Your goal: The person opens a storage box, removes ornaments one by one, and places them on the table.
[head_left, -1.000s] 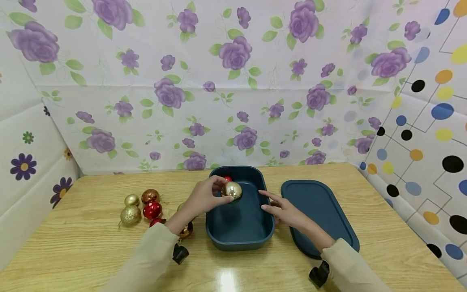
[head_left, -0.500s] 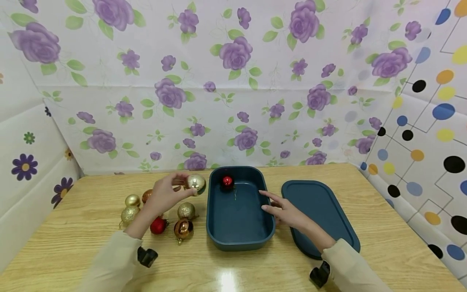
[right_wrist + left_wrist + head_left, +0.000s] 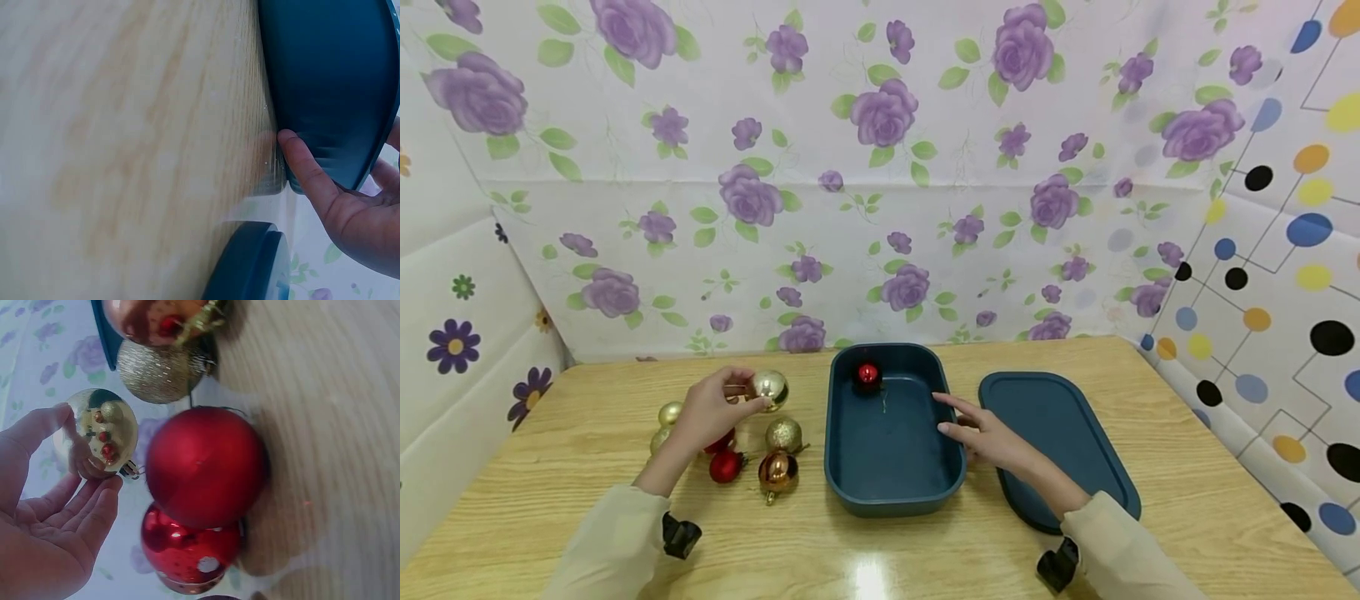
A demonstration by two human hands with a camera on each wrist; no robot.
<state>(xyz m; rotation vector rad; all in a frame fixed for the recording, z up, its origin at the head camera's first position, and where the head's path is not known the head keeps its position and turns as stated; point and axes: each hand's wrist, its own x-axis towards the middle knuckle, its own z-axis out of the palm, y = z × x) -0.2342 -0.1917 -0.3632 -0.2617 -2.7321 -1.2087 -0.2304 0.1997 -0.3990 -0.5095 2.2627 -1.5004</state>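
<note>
My left hand (image 3: 711,408) pinches a shiny gold Christmas bauble (image 3: 771,389) between thumb and fingertips, over the table left of the dark blue box (image 3: 895,505). In the left wrist view, the bauble's metal cap points toward a matte red bauble (image 3: 206,465). A glittery gold bauble (image 3: 784,435) and a copper bauble (image 3: 778,472) lie just below it in the head view. Inside the box, one red bauble (image 3: 867,375) sits at the far left corner. My right hand (image 3: 988,437) rests at the box's right wall, straight fingers over the rim; another digit touches the wall outside.
A flat dark blue lid (image 3: 1052,442) lies right of the box, under my right forearm. More baubles, including a small gold one (image 3: 670,412), lie at the left, partly behind my left hand. Flowered cloth (image 3: 880,208) stands behind the wooden table (image 3: 955,554).
My left hand has carried the gold bauble from above the box leftward to over the other baubles, uncovering the red one in the box. My right hand has stayed in place.
</note>
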